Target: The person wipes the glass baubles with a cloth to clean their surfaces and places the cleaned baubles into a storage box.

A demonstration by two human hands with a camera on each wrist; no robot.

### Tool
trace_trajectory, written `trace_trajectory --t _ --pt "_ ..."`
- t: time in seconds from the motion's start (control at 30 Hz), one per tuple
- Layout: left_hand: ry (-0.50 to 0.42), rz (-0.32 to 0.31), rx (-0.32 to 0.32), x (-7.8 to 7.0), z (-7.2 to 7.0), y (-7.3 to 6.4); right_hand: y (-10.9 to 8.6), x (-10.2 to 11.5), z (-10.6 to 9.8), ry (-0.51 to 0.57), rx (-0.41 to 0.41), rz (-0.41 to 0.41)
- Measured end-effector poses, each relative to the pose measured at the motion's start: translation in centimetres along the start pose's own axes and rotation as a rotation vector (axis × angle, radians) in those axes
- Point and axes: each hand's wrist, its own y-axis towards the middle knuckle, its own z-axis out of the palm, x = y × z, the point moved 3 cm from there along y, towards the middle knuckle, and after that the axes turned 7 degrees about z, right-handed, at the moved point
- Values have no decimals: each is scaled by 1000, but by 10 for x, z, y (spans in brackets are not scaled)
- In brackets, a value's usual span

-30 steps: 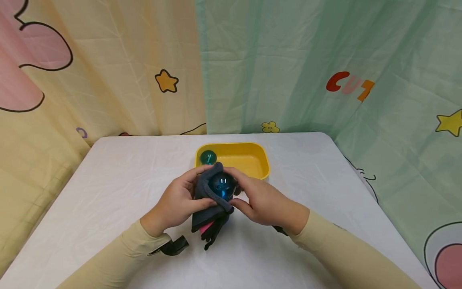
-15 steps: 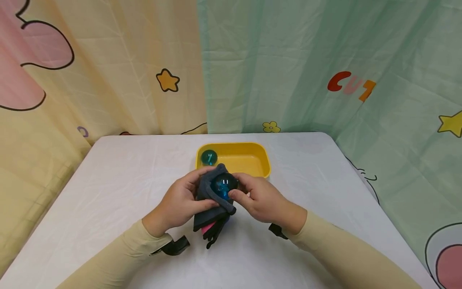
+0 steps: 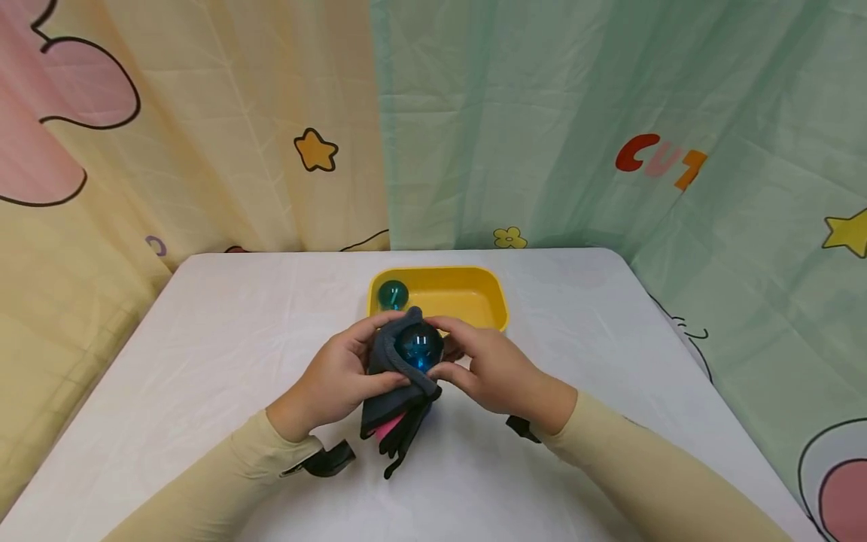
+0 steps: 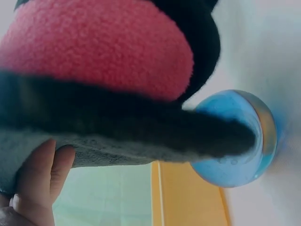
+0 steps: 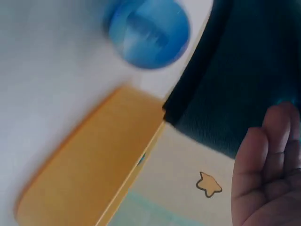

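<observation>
A glossy, see-through dark blue ball (image 3: 419, 347) sits against the rolled edge of a dark grey cloth item (image 3: 393, 399) with a pink fleecy patch and dangling black strips. My left hand (image 3: 336, 385) grips the cloth from the left, thumb in front and fingers behind. On the other side, my right hand (image 3: 500, 370) holds the ball's right edge between thumb and fingers. The left wrist view shows the pink fleece (image 4: 108, 47) close up, its black border beside it. Below the hands stands a round blue object (image 5: 150, 35), mostly hidden in the head view.
Behind the hands is a yellow tray (image 3: 467, 301) with a teal see-through ball (image 3: 393, 294) in its left end. A white cloth covers the table (image 3: 244, 316). Patterned curtains (image 3: 515, 120) hang along the back and sides.
My right thumb went up over the ball's front and back down to its lower right edge, while the index finger spread along the top. The left hand keeps its grip.
</observation>
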Motion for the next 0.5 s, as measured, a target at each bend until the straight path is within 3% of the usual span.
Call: trace_trajectory --t 0.07,0.17,0.37,0.5 --pt "18 0 -2 0 1 0 0 -3 2 166 61 121" --pt "39 2 -21 -1 1 1 0 -3 2 146 87 139" --pt "44 -3 -37 -2 0 1 0 1 -2 -243 8 -66" --pt "26 9 -24 -3 0 1 -2 0 -2 -326 -94 -189"
